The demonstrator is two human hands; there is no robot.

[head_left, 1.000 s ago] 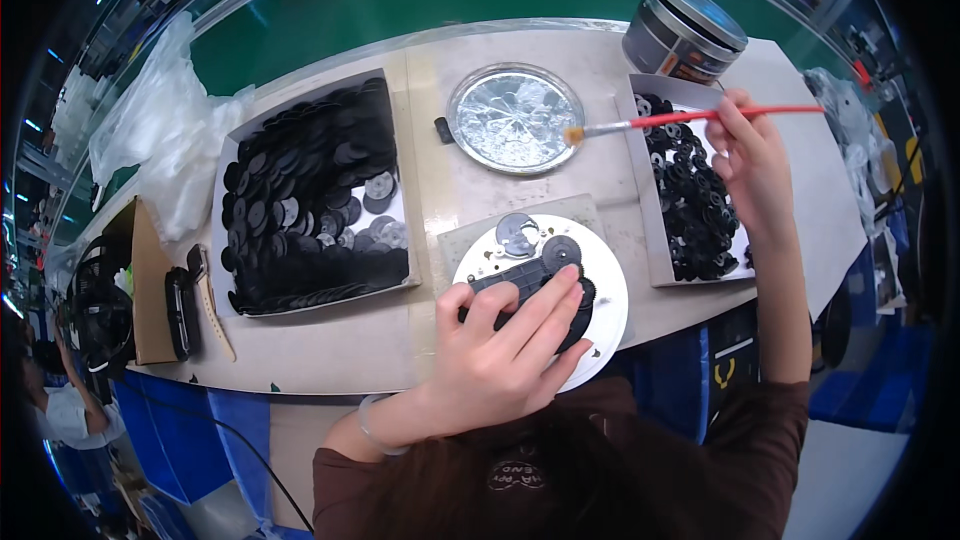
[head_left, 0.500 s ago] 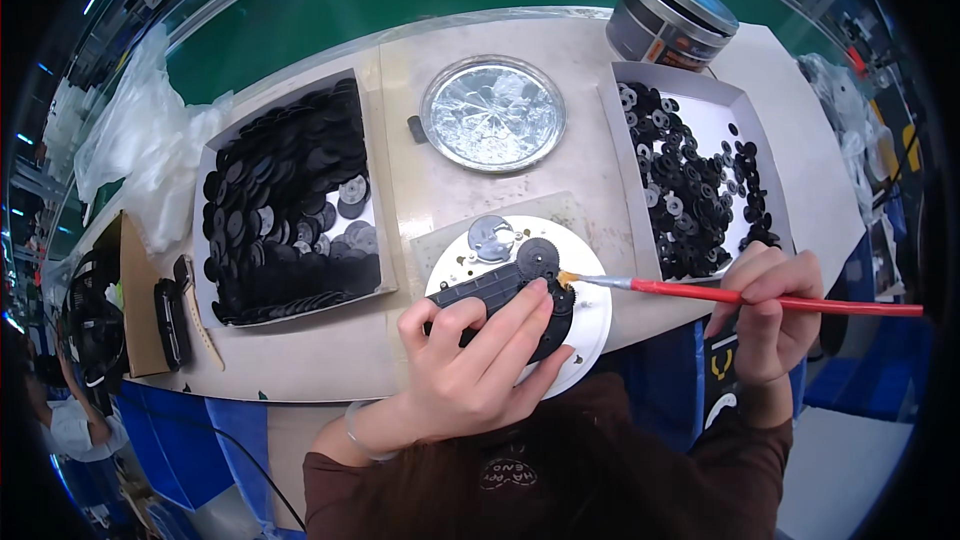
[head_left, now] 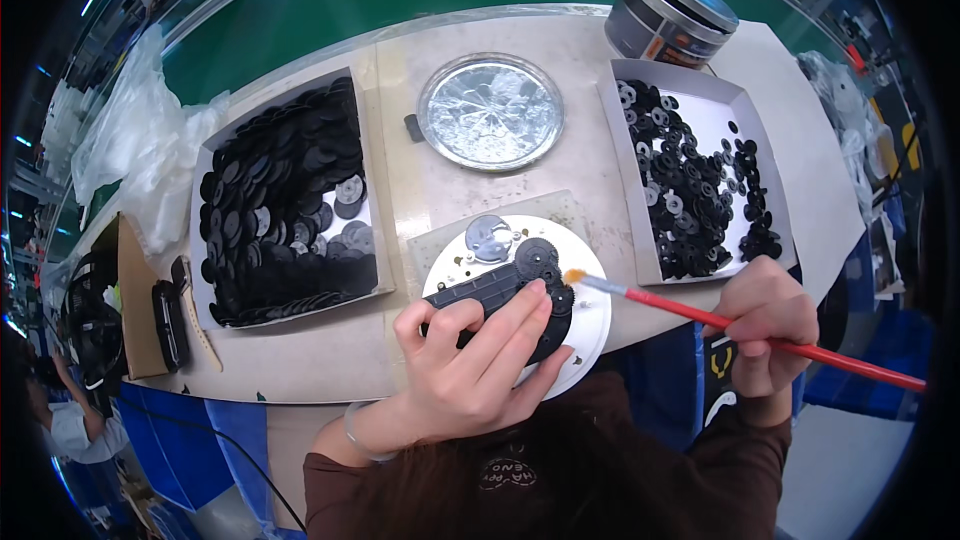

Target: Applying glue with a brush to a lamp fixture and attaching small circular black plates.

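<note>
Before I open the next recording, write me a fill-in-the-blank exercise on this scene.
The right hand holds a slim, bristle-tipped paintbrush coloured mainly ____.
The left hand rests on a black plastic geared assembly above a round plate coloured ____.
A shallow rectangular box of flat black discs stands ____ of the round silvery dish.
Missing words: red; white; left.

In my head camera, the red brush slants, its yellowish bristles just beside the small gears of the black geared part (head_left: 485, 290). This part lies gears up on a round white plate (head_left: 594, 335).
</note>
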